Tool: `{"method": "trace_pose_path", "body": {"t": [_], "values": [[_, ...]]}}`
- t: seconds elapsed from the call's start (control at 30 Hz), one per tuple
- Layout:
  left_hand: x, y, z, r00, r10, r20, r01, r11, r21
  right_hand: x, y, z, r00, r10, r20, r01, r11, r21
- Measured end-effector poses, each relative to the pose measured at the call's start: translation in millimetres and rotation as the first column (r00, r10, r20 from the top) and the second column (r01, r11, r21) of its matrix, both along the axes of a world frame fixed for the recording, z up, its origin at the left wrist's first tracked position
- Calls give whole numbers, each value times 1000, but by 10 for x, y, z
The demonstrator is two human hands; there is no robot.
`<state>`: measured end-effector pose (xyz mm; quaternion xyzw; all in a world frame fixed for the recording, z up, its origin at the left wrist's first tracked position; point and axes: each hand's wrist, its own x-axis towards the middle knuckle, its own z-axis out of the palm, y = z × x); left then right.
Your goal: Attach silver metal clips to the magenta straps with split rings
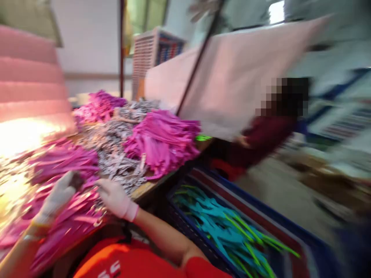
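My left hand (59, 195), in a white glove, is above a spread of pink fabric strips (65, 160). Its fingers are curled, and a dark patch shows at the fingertips; blur hides what they hold, if anything. Close by on the right, my right hand (114, 199) wears a white glove with a pink cuff. Its fingertips are drawn together beside the pink strips and small metallic-looking pieces (98, 220); whatever they pinch is too smeared to name. Beyond both hands lies a tangled heap of grey strips (113, 143).
A large pink bundle (165, 139) lies near the table edge (143, 190), another pink pile (100, 106) behind. A striped container (214, 181) on the right holds turquoise and green strips (226, 227). A person in a dark red sleeve (266, 135) is beside a pale hanging sheet (232, 77).
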<state>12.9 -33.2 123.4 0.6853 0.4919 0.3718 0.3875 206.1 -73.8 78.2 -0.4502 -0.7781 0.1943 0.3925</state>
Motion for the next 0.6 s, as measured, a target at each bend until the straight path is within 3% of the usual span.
{"method": "trace_pose_path", "body": {"t": [0.13, 0.3, 0.4, 0.47, 0.6], "values": [[-176, -341, -166, 952, 112, 283, -45, 972, -231, -75, -6, -31, 981, 136, -141, -139, 990, -14], [-196, -592, -262, 892, 209, 402, -91, 952, -293, -254, -18, 31, 977, 168, 133, -170, 985, 6], [-166, -679, -250, 939, 156, 307, -60, 952, -299, -311, -55, 124, 907, 144, 395, -165, 986, 19], [-146, -706, -237, 984, 108, 139, -70, 965, -254, -315, -71, 183, 827, 106, 552, -149, 988, 32], [-113, -739, -289, 968, 156, -198, -158, 987, 9, -281, -91, 222, 712, 54, 701, -140, 988, 67]]}}
